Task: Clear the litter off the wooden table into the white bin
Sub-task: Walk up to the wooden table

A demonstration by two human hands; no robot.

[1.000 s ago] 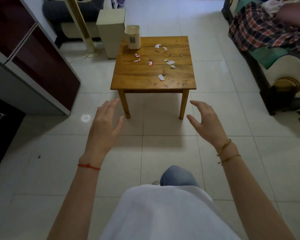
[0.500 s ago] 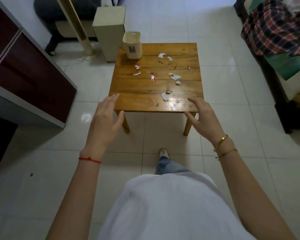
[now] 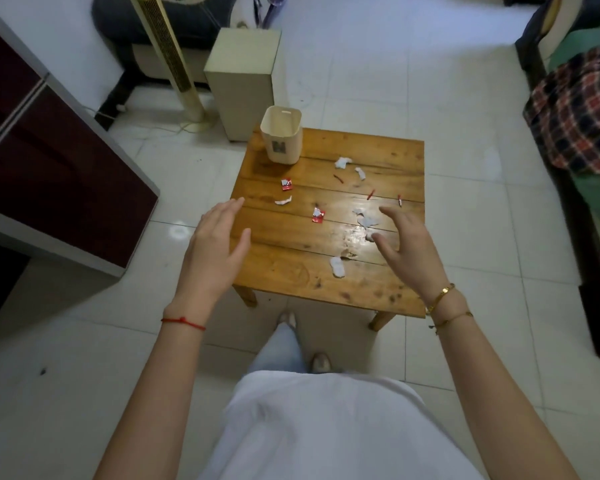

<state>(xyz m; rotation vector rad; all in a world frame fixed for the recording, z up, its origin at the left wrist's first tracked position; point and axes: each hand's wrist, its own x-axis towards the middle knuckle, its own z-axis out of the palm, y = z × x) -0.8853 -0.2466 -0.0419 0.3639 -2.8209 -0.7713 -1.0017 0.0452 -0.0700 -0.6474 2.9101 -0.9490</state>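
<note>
A small wooden table [image 3: 291, 271] stands just ahead of me. On its far left corner sits the white bin [image 3: 282, 135], upright and open-topped. Litter is scattered over the top: two red wrappers [image 3: 287, 184] [image 3: 318, 215], white paper scraps [image 3: 342, 162] [image 3: 337, 266] [image 3: 283, 201], and thin red slivers [image 3: 371, 194]. My left hand [image 3: 215, 252] hovers open over the table's near left edge, holding nothing. My right hand [image 3: 407, 251] hovers open above the near right part, fingers spread beside a white scrap [image 3: 368, 220].
A dark red cabinet [image 3: 49, 161] stands at the left. A cream box [image 3: 243, 81] and a tall fan column [image 3: 168, 53] are behind the table. A sofa with a plaid cloth [image 3: 579, 105] lines the right. Tiled floor surrounds the table.
I have stepped up to the table, which now lies under my hands. Both hands moved forward over its top and stay open.
</note>
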